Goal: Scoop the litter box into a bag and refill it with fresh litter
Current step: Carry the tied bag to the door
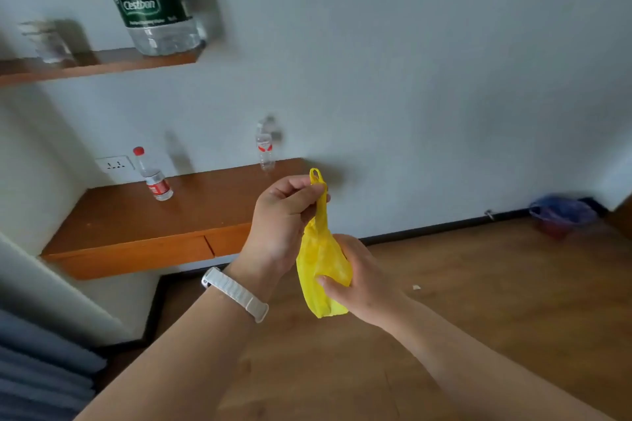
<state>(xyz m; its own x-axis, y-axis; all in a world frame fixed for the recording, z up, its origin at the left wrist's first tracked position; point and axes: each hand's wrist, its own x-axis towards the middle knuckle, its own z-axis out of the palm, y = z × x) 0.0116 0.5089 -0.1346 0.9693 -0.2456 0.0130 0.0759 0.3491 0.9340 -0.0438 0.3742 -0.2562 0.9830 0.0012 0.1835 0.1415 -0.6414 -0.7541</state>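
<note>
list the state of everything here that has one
yellow plastic bag: bunched up, unopened, held in the air
left hand: pinches the bag's top handle
right hand: grips the bag's body
large clear water bottle with green label: upright on upper shelf
small clear bottle with red cap: capped, standing on lower wooden shelf
second small clear bottle, farther right: upright, blurred
</note>
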